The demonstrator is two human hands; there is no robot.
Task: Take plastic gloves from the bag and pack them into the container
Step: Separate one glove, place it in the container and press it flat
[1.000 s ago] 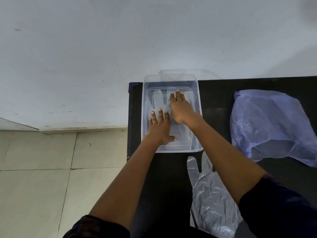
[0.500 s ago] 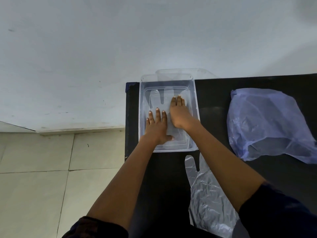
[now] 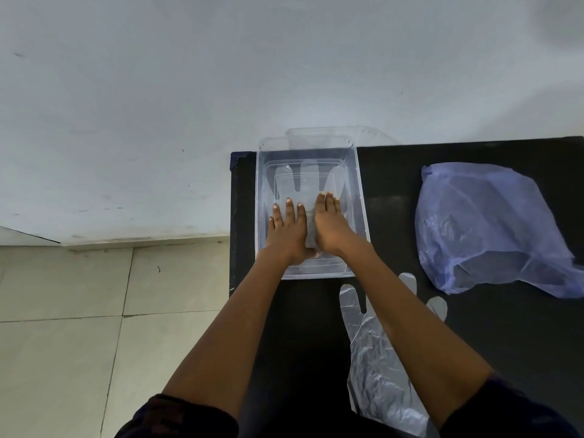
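A clear plastic container (image 3: 259, 213) stands at the far left corner of the black table (image 3: 392, 197). A clear plastic glove (image 3: 305, 178) lies flat inside it, fingers pointing away from me. My left hand (image 3: 289, 230) and my right hand (image 3: 330, 227) rest palm down, side by side, on the glove's lower part, fingers extended. Another clear glove (image 3: 376, 358) lies on the table near me, partly under my right forearm. A crumpled bluish plastic bag (image 3: 486, 226) sits to the right.
A clear lid (image 3: 331, 137) leans behind the container against the white wall (image 3: 221, 90). The table's left edge (image 3: 234, 222) drops to a tiled floor (image 3: 79, 327). Dark sleeves cover my upper arms.
My right hand has slid back toward me along the glove, ending level with my left hand. More of the glove's fingers now show. The left hand has barely moved.
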